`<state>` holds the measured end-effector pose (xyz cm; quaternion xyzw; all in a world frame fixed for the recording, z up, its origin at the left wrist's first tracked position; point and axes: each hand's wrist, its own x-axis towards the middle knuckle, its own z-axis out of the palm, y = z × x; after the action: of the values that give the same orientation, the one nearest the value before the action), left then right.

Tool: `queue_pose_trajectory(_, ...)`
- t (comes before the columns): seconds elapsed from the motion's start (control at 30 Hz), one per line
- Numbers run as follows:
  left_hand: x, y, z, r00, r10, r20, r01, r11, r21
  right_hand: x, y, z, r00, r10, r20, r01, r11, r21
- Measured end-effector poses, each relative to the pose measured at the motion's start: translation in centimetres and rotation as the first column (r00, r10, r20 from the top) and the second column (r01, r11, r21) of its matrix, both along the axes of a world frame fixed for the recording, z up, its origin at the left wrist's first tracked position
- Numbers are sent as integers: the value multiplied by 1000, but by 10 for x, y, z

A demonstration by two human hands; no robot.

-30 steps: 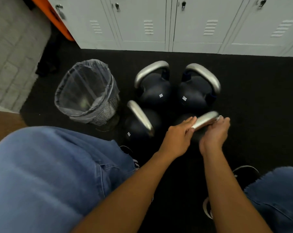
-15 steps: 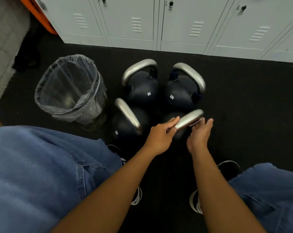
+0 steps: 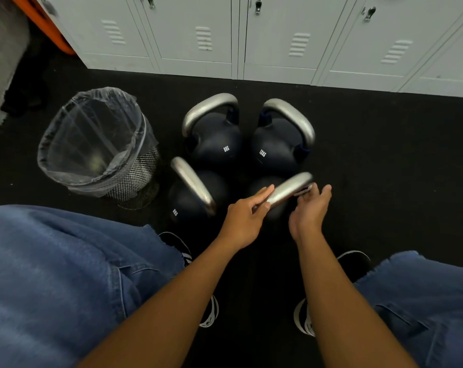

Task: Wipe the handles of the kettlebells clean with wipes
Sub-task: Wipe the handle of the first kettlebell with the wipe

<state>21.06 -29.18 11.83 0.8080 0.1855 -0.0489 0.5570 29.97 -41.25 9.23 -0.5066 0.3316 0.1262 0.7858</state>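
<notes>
Four dark blue kettlebells with silver handles stand bunched on the black floor: back left (image 3: 217, 144), back right (image 3: 275, 147), near left (image 3: 190, 200) and near right (image 3: 260, 185). My left hand (image 3: 247, 213) grips the near end of the near right kettlebell's handle (image 3: 291, 188), thumb under it and fingers over it. My right hand (image 3: 308, 211) is at the handle's far end and pinches a small pale wipe (image 3: 303, 192) against its underside. Most of the wipe is hidden by my fingers.
A mesh waste bin (image 3: 134, 179) lined with a clear bag stands left of the kettlebells. Grey lockers (image 3: 278, 35) line the back wall. My jeans-clad knees (image 3: 52, 274) and dark shoes (image 3: 355, 261) flank my arms. Open black floor (image 3: 384, 168) lies to the right.
My right hand has slipped from over the handle's far end to just under it, baring more silver. My left hand keeps its grip. The view has shifted slightly.
</notes>
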Motion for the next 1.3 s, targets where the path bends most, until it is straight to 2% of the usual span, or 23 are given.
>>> queue_pose_trajectory(0.13,0,-1,3,1000,5,-10,-5,1000,-22,-18,15,5,993,-13,115,23,996,-87)
queue_pose_trajectory(0.23,-1,-2,5,1000,16,-19,-17,1000,-24,-15,13,0,995,18,93,-6,991,-135)
queue_pose_trajectory(0.37,-1,0,6,1000,-4,-18,4,1000,9,9,-4,-5,999,41,30,-38,995,-91)
queue_pose_trajectory(0.43,-2,0,6,1000,-5,-13,5,1000,16,4,-2,2,998,39,47,-34,995,-98)
queue_pose_trajectory(0.63,-2,0,7,1000,0,-15,0,1000,-3,-26,14,30,988,78,135,-45,972,-230)
queue_pose_trajectory(0.8,-4,-1,8,999,12,-42,-14,999,-33,-44,18,32,968,204,145,-145,928,-343)
queue_pose_trajectory(0.9,-7,0,9,997,9,-70,-12,999,-41,-24,10,31,973,203,107,-156,926,-344)
queue_pose_trajectory(1.0,-9,5,11,993,-67,-92,70,997,31,-8,0,36,977,200,74,-165,928,-333)
queue_pose_trajectory(1.17,-7,8,12,991,-91,-95,95,994,45,-44,26,39,972,219,84,-177,920,-351)
queue_pose_trajectory(1.3,-9,10,7,991,-93,-95,95,995,8,-61,36,43,971,209,119,-168,943,-287)
